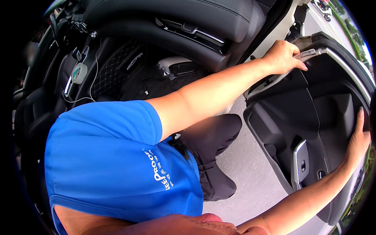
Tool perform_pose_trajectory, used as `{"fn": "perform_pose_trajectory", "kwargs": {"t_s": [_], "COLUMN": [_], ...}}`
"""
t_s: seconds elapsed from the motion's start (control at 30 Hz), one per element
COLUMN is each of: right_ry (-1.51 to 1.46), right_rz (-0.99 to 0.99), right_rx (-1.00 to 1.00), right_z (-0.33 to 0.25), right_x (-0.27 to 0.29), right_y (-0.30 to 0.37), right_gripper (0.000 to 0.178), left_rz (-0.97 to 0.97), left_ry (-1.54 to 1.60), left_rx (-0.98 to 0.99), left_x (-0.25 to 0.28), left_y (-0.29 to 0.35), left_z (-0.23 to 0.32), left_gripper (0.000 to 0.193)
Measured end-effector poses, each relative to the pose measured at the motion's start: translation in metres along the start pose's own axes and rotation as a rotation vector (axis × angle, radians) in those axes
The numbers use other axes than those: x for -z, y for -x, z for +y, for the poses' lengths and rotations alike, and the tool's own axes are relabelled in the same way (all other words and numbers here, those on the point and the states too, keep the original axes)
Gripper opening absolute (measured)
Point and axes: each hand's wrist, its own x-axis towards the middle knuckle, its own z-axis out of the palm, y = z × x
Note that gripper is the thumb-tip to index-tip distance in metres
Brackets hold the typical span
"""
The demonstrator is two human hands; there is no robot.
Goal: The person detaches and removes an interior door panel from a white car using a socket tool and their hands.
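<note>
- Head view: an open car door stands to the person's right, its dark inner panel facing them, over grey pavement.
- The left hand reaches across to the door's upper front corner, fingers curled onto a pale trim strip and a slim metal tool there.
- The right hand lies flat, fingers straight, pressed against the door's outer rear edge; it grips nothing.
- A silver switch panel sits low on the door.
</note>
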Motion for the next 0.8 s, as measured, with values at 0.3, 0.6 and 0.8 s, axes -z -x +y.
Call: {"fn": "perform_pose_trajectory", "kwargs": {"t_s": [0.3,0.6,0.8], "right_ry": [0.28,0.247,0.159], "right_rz": [-0.137,-0.065,0.017], "right_rx": [-0.228,-0.105,-0.031], "right_z": [0.005,0.008,0.005], "right_x": [0.011,0.006,0.007], "right_y": [0.006,0.005,0.006], "right_gripper": [0.075,0.069,0.064], "left_rz": [-0.116,0.036,-0.036], "left_ry": [-0.089,0.075,0.246], "left_rx": [0.017,-0.221,-0.294], "left_x": [0.002,-0.021,-0.047], "left_y": [-0.012,0.028,0.026], "left_z": [-0.009,0.019,0.049], "left_gripper": [0.042,0.038,0.042]}}
